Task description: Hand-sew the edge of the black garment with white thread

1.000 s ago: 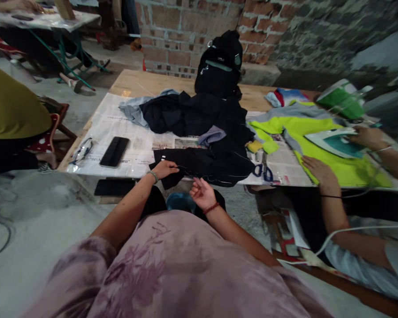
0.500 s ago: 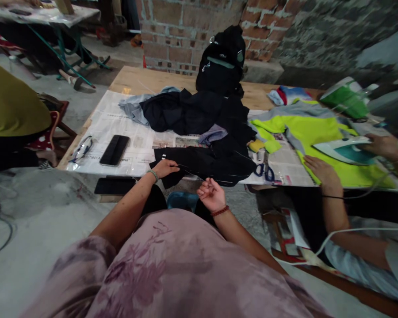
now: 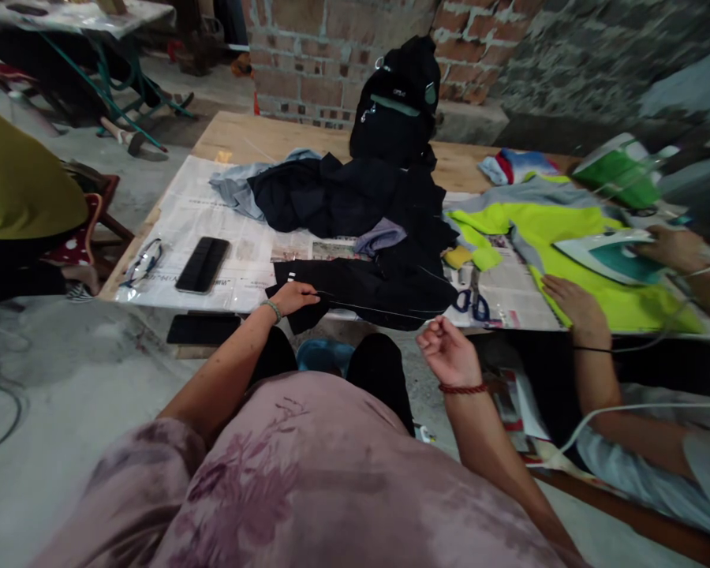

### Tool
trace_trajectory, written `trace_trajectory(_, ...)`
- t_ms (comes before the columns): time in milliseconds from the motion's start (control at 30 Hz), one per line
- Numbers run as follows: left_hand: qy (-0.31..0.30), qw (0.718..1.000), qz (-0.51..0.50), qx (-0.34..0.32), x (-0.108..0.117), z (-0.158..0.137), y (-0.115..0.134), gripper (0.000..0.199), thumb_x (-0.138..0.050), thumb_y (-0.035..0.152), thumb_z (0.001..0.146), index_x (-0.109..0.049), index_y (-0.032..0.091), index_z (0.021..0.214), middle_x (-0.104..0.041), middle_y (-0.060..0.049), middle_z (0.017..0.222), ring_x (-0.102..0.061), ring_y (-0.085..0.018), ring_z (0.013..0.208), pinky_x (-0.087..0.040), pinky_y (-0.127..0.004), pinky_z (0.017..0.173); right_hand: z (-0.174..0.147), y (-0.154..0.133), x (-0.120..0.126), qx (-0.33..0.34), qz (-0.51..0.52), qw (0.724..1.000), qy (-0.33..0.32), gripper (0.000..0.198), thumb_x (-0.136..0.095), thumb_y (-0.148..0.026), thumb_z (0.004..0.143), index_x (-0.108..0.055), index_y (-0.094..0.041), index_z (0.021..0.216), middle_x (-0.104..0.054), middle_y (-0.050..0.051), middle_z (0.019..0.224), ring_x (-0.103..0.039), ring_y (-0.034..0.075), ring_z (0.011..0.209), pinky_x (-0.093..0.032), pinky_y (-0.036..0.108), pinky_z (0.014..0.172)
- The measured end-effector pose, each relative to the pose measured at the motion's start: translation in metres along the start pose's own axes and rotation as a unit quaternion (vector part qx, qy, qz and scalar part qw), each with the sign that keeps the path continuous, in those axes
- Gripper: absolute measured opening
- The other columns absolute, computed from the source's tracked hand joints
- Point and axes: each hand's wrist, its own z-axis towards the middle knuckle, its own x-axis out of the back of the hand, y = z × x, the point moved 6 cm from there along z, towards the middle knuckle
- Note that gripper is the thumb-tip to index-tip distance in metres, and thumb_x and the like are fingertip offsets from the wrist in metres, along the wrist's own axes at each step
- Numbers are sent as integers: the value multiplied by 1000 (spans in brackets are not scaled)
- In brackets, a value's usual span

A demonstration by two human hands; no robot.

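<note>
Black cloth point(image 3: 372, 288) lies along the table's near edge, with a pale line of stitching across it. My left hand point(image 3: 294, 298) pinches the cloth near its left end, close to a small white tag. Off the cloth's right end, beyond the table edge, my right hand point(image 3: 448, 347) is closed with its fingertips together. A white thread point(image 3: 390, 313) stretches taut from the cloth near my left hand to those fingertips. Any needle in them is too small to make out. Dark blue scissors point(image 3: 473, 301) lie just right of the cloth.
Behind the black cloth are a dark garment point(image 3: 325, 193) and a black backpack point(image 3: 394, 110). A phone point(image 3: 203, 265) and glasses point(image 3: 144, 262) lie at left. To the right, a co-worker's hands guide an iron point(image 3: 607, 256) over a yellow-green garment point(image 3: 568, 221).
My right hand has moved right, away from the left hand, and the thread is drawn out straighter. My left hand stays on the cloth. The co-worker's iron has shifted slightly.
</note>
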Motion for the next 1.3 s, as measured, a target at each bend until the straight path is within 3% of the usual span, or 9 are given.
trace_trajectory(200, 1, 1000, -3, 4, 0, 1, -3, 33, -59, 45, 64, -66, 15, 75, -51, 5, 56, -42, -8, 55, -32, -21, 54, -11, -34, 25, 28, -3, 998, 56, 13, -63, -28, 72, -60, -19, 81, -53, -5, 62, -46, 4, 48, -41, 21, 50)
trace_trajectory(367, 3, 1000, -8, -1, -1, 2, -4, 30, -60, 43, 64, -66, 15, 73, -52, 5, 56, -42, -8, 55, -31, -21, 53, -15, -41, 27, 132, -93, 981, 109, 25, -69, -31, 65, -62, -16, 85, -59, -2, 73, -54, 7, 52, -41, 21, 46)
trace_trajectory(467, 3, 1000, -15, -2, -1, 2, -4, 30, -60, 43, 64, -66, 15, 74, -52, 5, 56, -42, -8, 55, -31, -21, 53, -13, -39, 15, 158, -82, 981, 82, 26, -68, -31, 67, -62, -18, 88, -61, -1, 80, -56, 6, 56, -43, 22, 50)
trace_trajectory(600, 0, 1000, -21, -8, 0, 2, -5, 32, -60, 44, 64, -67, 15, 75, -55, 5, 59, -45, -9, 57, -34, -21, 56, -11, -34, -4, 160, -58, 985, 40, 24, -65, -29, 70, -61, -19, 91, -56, -5, 65, -48, 4, 48, -41, 20, 49)
trace_trajectory(800, 1, 999, -41, -2, 0, 1, -6, 29, -61, 38, 62, -67, 15, 78, -58, 4, 61, -48, -10, 59, -37, -22, 60, -9, 11, -39, 64, -166, 982, -65, 22, -54, -39, 78, -58, -18, 84, -51, -5, 60, -47, 5, 42, -39, 21, 46)
trace_trajectory(933, 8, 999, -40, 0, 1, 1, -6, 26, -61, 32, 61, -68, 16, 79, -59, 4, 63, -50, -10, 62, -38, -22, 63, -5, 52, -60, 6, -298, 948, -111, 28, -52, -39, 77, -60, -15, 88, -56, -1, 72, -50, 4, 45, -39, 20, 46)
trace_trajectory(1100, 5, 999, -52, 3, -1, 2, -7, 29, -61, 32, 60, -68, 15, 82, -62, 4, 66, -53, -11, 65, -40, -23, 66, 9, 100, -90, -53, -389, 902, -179, 35, -51, -29, 73, -56, -17, 106, -53, -6, 61, -43, 3, 35, -31, 17, 38)
trace_trajectory(1300, 15, 999, -46, -17, 0, 2, -7, 29, -62, 34, 60, -68, 15, 81, -63, 3, 69, -55, -13, 71, -40, -24, 72, 32, 130, -111, -82, -398, 901, -154, 17, -49, -28, 73, -57, -15, 80, -53, -6, 55, -42, 4, 30, -27, 17, 32)
